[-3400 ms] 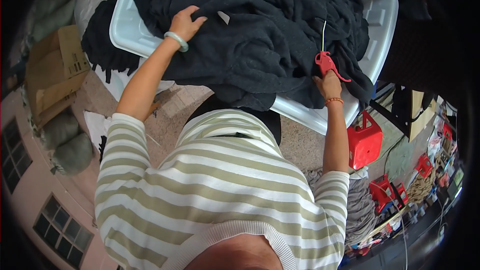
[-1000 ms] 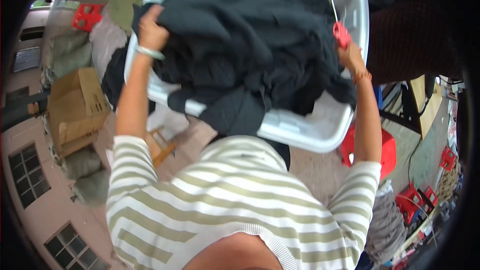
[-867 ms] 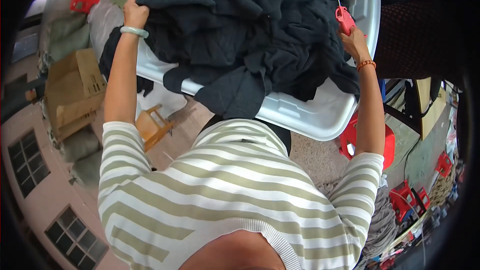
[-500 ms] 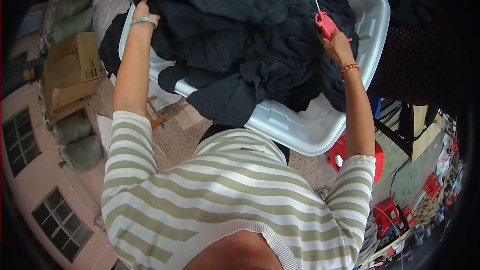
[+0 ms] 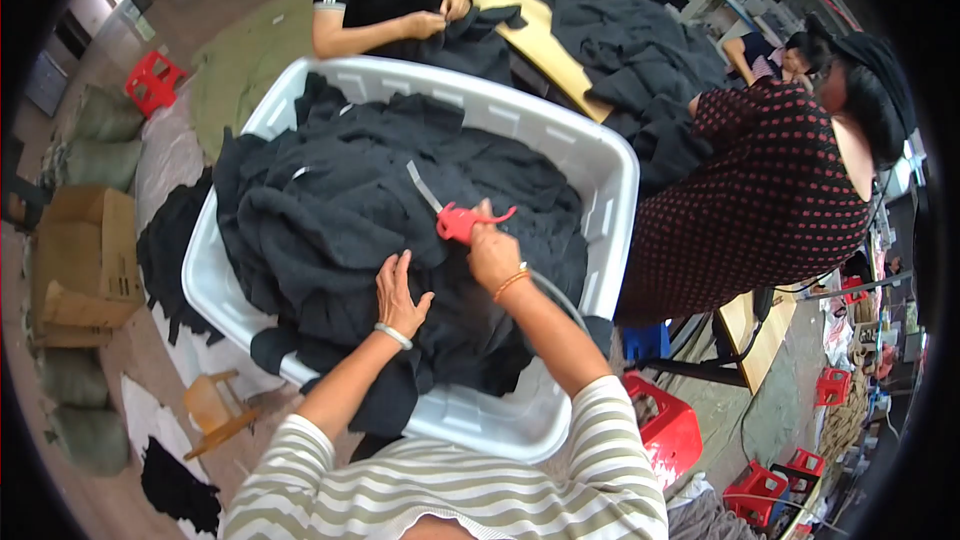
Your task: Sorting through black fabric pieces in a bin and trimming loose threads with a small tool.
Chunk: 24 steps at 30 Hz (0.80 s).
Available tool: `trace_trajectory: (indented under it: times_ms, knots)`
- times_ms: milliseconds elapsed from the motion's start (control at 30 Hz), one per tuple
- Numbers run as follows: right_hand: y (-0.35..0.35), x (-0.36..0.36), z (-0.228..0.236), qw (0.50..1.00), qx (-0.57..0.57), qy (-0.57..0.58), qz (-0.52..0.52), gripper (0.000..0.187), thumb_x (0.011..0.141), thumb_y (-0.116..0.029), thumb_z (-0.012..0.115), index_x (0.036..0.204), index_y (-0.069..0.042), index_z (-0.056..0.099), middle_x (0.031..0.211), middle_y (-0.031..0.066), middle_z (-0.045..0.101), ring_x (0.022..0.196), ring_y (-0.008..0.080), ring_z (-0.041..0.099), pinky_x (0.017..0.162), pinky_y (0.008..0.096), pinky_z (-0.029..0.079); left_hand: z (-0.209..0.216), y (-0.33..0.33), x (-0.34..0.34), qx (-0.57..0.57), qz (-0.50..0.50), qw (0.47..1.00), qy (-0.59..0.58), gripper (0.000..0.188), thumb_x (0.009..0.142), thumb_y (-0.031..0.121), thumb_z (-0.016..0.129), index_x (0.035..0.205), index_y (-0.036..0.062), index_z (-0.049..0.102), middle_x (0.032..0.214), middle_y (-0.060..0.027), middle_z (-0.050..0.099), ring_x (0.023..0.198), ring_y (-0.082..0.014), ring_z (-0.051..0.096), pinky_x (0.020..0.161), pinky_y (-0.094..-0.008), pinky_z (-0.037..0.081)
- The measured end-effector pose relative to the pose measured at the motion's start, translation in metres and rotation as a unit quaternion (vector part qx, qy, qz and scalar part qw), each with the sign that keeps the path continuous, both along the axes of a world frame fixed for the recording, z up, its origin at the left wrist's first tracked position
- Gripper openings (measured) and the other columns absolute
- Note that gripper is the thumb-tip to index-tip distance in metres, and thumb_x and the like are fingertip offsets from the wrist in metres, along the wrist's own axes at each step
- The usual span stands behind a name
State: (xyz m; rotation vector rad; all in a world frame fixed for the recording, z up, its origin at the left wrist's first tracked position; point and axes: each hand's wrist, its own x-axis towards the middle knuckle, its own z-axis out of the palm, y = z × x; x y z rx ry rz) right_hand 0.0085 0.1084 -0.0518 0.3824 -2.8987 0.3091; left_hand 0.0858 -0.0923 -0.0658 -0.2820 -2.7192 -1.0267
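Observation:
A pile of dark garments (image 5: 320,175) fills a large white plastic tub (image 5: 205,275) in front of me. My right hand (image 5: 493,255) grips a red air blow gun (image 5: 458,224) above the pile. Its thin nozzle points up and to the left, and a grey hose (image 5: 560,295) trails behind my wrist. My left hand (image 5: 402,300), with a pale bangle at the wrist, rests on the cloth with its fingers spread and nothing held. Some dark cloth hangs over the tub's near rim.
One co-worker (image 5: 385,0) handles dark cloth beyond the tub; another in a dotted top (image 5: 760,190) stands at the right. More garments (image 5: 625,35) cover the far table. A red stool (image 5: 660,430), wooden stool (image 5: 218,408) and cardboard box (image 5: 85,260) stand around the tub.
My left hand has let go of the cloth at the tub's left and come in to the pile's near middle. The blow gun has swung leftward. My view has lifted, showing the co-workers.

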Motion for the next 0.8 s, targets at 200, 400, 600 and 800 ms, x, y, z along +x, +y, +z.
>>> trace_trajectory:
  times_ms: [200,400,600,800]
  knots:
    - [-0.028,-0.032,0.014,0.992,-0.091,-0.072,0.039,0.026,0.076,-0.017,0.065,0.092,0.002,0.058,0.104,0.0262,0.062,0.077,0.0375,0.065,0.069,0.0451,0.053,0.014,0.013,-0.05,-0.065,0.132,0.988,0.038,0.084,0.064,0.015,0.08,0.137,0.0174,0.038,0.131,-0.0153,0.037,0.121,-0.0366,0.038,0.095,-0.0511,0.033]
    - [-0.032,-0.016,0.085,0.971,-0.201,-0.118,0.053,0.029,0.076,-0.028,0.06,0.079,0.001,0.058,0.075,0.0229,0.063,0.076,0.0414,0.063,0.07,0.0496,0.049,0.012,-0.039,-0.075,0.028,0.109,0.99,0.079,0.039,0.069,0.001,0.063,0.107,0.0108,0.064,0.105,-0.0087,0.057,0.105,-0.0294,0.054,0.089,-0.0418,0.042]
    - [-0.013,0.021,0.168,0.967,-0.177,-0.132,0.126,0.043,0.072,-0.035,0.076,0.079,0.001,0.054,0.074,0.02,0.061,0.077,0.0404,0.061,0.068,0.0455,0.048,0.086,-0.088,-0.038,0.282,0.001,0.959,-0.023,0.015,0.084,-0.002,0.06,0.098,-0.0034,0.063,0.093,-0.0056,0.064,0.088,-0.0152,0.06,0.081,-0.0256,0.046]
    - [0.025,0.069,0.21,0.976,-0.196,-0.078,0.054,0.03,0.07,-0.018,0.075,0.08,-0.001,0.052,0.076,0.0192,0.062,0.077,0.0401,0.061,0.067,0.0467,0.048,0.192,-0.096,-0.013,0.191,0.032,0.978,0.08,0.01,0.093,0.006,0.055,0.097,-0.0008,0.06,0.087,-0.0021,0.06,0.084,-0.0119,0.054,0.078,-0.0258,0.044]
